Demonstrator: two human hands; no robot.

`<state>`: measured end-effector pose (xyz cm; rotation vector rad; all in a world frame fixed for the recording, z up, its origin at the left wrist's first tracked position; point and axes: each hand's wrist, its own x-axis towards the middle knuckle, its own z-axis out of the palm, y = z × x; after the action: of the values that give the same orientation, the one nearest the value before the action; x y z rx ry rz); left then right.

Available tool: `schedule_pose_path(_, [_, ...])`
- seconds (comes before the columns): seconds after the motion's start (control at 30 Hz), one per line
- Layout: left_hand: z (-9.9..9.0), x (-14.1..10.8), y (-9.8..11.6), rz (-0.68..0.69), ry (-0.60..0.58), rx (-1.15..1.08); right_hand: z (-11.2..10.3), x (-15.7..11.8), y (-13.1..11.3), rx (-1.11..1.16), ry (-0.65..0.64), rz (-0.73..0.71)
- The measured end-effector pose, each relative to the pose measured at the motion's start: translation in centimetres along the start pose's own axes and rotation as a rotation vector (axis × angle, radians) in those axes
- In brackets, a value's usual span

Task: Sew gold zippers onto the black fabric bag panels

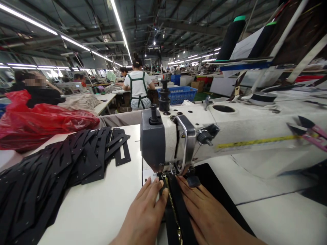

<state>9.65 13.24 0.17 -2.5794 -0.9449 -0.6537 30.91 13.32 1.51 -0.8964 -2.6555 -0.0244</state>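
Observation:
A black zipper (pixel 175 217) with gold-coloured teeth runs lengthwise under the head of a white and grey sewing machine (pixel 153 146). My left hand (pixel 145 211) lies along the zipper's left side, fingers stretched toward the presser foot. On the other side, my right hand (pixel 208 211) rests flat on the black material, its fingertips close to the needle area. A gold slider (pixel 179 234) shows at the near end of the zipper. Beneath and beyond my right hand spreads a larger black panel (pixel 212 177). The needle tip is hidden.
Overlapping black frame-shaped pieces (pixel 89 156) cover the table's left side. Behind them is a red plastic bag (pixel 48 119). Pink-handled snips (pixel 310 129) are at the right by the machine arm. Thread cones (pixel 232 39) stand above. A person (pixel 138 85) sits ahead near a blue basket (pixel 182 95).

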Motion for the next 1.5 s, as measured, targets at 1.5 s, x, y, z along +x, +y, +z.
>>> schedule_pose_path(1.5, [-0.5,0.7,0.0,-0.004,-0.003,-0.013,-0.7,0.1,0.1,0.047,-0.023,0.012])
